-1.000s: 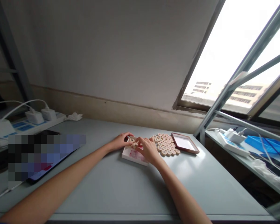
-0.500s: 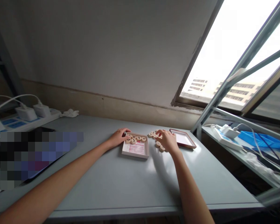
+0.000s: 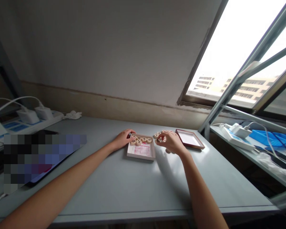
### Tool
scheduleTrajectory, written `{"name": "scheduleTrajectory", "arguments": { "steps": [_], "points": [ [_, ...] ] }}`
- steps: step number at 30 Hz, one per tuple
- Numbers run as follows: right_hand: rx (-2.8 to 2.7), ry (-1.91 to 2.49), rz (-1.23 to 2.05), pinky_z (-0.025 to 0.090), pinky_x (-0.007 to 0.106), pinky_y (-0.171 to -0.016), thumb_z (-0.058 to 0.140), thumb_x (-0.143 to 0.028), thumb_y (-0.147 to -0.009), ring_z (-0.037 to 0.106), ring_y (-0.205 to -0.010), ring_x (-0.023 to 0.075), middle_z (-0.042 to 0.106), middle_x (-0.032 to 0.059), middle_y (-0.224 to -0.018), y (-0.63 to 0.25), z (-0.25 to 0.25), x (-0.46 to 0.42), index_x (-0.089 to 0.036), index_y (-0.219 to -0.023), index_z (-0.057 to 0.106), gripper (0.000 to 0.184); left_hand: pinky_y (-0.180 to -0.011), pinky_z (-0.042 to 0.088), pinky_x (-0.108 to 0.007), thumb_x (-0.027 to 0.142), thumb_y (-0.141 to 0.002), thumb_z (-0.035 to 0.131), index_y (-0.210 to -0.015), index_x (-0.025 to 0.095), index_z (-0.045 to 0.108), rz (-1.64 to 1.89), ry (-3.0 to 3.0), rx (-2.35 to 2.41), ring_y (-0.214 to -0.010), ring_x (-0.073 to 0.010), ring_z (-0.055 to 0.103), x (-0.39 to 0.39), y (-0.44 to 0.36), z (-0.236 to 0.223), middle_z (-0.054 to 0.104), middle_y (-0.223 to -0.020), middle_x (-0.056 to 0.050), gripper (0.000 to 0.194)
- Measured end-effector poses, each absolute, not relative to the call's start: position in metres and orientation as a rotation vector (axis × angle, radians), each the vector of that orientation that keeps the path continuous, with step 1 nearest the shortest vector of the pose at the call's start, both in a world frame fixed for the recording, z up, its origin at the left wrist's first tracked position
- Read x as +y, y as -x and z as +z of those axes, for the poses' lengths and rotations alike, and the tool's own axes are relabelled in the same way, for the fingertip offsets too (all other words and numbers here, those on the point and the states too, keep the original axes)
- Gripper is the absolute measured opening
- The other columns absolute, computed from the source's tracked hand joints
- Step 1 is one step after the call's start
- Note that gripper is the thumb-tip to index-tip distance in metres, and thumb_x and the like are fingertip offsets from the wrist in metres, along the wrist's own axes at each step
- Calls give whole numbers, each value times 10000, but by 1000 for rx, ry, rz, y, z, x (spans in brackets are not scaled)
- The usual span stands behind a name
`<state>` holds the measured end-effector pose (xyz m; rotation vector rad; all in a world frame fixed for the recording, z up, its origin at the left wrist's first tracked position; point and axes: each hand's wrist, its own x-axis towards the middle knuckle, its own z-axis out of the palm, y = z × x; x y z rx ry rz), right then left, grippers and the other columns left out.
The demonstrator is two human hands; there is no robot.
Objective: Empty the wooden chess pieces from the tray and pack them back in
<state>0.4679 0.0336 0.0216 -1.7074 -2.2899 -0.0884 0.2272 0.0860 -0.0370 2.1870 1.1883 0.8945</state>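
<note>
A shallow open box (image 3: 141, 156) lies on the desk with several round wooden Chinese chess pieces (image 3: 144, 139) along its back. Its floor carries a pink-red printed grid. At its back left corner, my left hand (image 3: 122, 140) grips the wall, thumb over the rim by the pieces. My right hand (image 3: 173, 142) is just right of the box, thumb and forefinger curled in a pinch around a Chinese chess piece (image 3: 162, 139), partly hidden by the fingers. More loose pieces (image 3: 157, 135) lie on the desk behind and under this hand, partly covered.
The brown-rimmed box lid (image 3: 189, 139) lies right of the loose pieces. A tablet-like device (image 3: 54, 168), partly pixelated, rests at left, near a power strip with chargers (image 3: 30, 116). On the right, beyond a metal post, stands a shelf with another power strip (image 3: 238, 136).
My right hand has shifted slightly left toward the box, its thumb and forefinger now pinched around a piece. The left hand keeps its grip on the box. The view has turned slightly.
</note>
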Motion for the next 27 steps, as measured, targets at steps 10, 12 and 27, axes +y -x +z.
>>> {"name": "scheduleTrajectory", "arguments": {
  "steps": [10,12,27],
  "points": [
    [-2393,1426,-239,262,302,-760,661,-304,-761,503,-793,182,600,0,-798,-425,4,30,-217,-807,611,111,-703,398,-240,246,-732,508,-958,147,550,926,-2192,1171,-788,-150,516,89,-229,-40,579,-963,-48,250],
    [-2407,1426,-267,241,310,-784,676,-275,-756,504,-806,184,608,2,-806,-423,0,32,-211,-854,600,139,-708,395,-243,241,-729,507,-958,146,548,926,-2191,1169,-791,-150,512,90,-229,-41,575,-961,-48,252],
    [-2178,1910,-309,237,306,-739,640,-240,-753,491,-880,219,607,31,-918,-473,14,37,-209,-823,620,79,-701,403,-239,251,-735,489,-962,161,548,897,-2182,1193,-801,-150,525,87,-228,-38,575,-985,-40,252]
  ]
}}
